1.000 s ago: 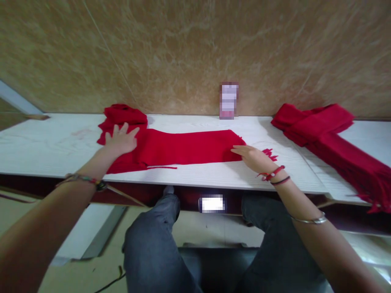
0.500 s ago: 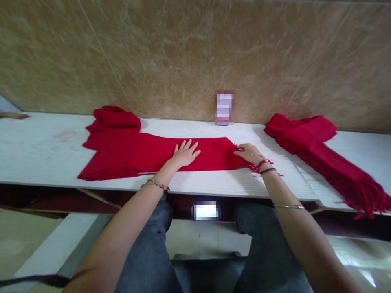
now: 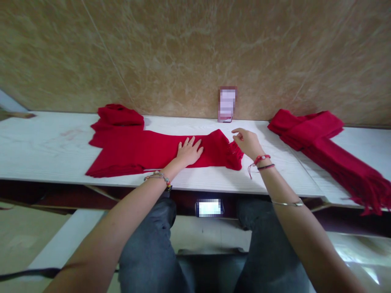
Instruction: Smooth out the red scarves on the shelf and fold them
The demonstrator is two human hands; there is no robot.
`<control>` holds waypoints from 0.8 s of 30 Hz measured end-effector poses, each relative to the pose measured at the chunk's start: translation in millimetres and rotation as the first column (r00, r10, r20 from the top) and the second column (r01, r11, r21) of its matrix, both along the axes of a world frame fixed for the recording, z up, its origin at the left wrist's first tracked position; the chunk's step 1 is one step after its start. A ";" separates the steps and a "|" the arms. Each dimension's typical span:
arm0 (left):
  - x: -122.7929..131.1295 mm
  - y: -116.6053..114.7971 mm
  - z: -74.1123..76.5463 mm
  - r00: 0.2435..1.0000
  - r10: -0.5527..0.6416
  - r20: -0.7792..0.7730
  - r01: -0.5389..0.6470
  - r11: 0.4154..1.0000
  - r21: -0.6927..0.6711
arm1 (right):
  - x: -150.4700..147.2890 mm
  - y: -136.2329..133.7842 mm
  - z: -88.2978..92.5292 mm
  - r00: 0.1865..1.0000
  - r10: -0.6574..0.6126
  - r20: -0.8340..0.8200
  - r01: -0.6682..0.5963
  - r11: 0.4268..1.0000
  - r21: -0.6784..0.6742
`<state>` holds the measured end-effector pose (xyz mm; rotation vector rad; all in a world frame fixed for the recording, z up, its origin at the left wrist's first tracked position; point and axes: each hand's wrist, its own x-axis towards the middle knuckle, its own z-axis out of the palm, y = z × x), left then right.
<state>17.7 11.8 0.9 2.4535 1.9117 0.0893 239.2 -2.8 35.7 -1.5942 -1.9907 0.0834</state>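
Note:
A red scarf [image 3: 161,148] lies spread lengthwise on the white table, its right end bunched up with the fringe [image 3: 235,152] folded over on top. My left hand [image 3: 188,152] presses flat on the middle of the cloth, fingers spread. Just right of the fringe, my right hand [image 3: 247,142] hovers with bent fingers, thumb and forefinger apart and no cloth visible between them. At the scarf's left end more red cloth [image 3: 120,120] is heaped toward the wall.
Another red scarf [image 3: 317,138], crossed over itself, lies to the right with its fringe at the front edge. A phone-like object with a blurred screen [image 3: 227,105] leans on the tiled wall [image 3: 171,57]. A lit phone [image 3: 209,208] sits below the table edge [image 3: 116,182].
The scarf's right end has been turned back to the left, bringing its fringe on top. My right hand has let go and risen slightly away; my left hand stays on the cloth.

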 end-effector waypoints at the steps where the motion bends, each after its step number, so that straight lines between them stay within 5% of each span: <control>1: -0.1 -0.1 0.0 1.000 0.003 0.001 -0.003 1.000 0.003 | 2.0 11.6 -1.9 1.000 -0.004 -0.028 0.004 1.000 0.028; 7: 0.3 -2.7 -1.1 1.000 0.009 -0.010 -0.008 0.999 0.047 | -16.6 47.1 -8.7 0.959 0.279 -0.054 -0.284 0.948 -0.143; 9: 0.5 -3.0 -1.8 1.000 0.009 -0.018 -0.008 0.998 0.059 | -17.9 46.9 -4.8 0.957 0.286 -0.037 -0.288 0.943 -0.166; 14: -0.1 -1.4 -3.1 1.000 0.010 -0.006 -0.010 0.998 0.055 | 15.9 46.0 10.6 0.996 -0.051 -0.077 0.052 0.998 0.020; 19: -0.3 -0.7 -1.8 1.000 -0.001 0.002 0.001 0.999 0.035 | 51.0 45.5 11.1 0.967 -0.245 -0.072 0.246 0.969 0.015; 24: -0.8 -0.5 -2.1 1.000 0.002 0.001 -0.002 0.999 0.033 | 62.6 45.1 12.2 0.939 -0.344 0.001 0.337 0.920 0.201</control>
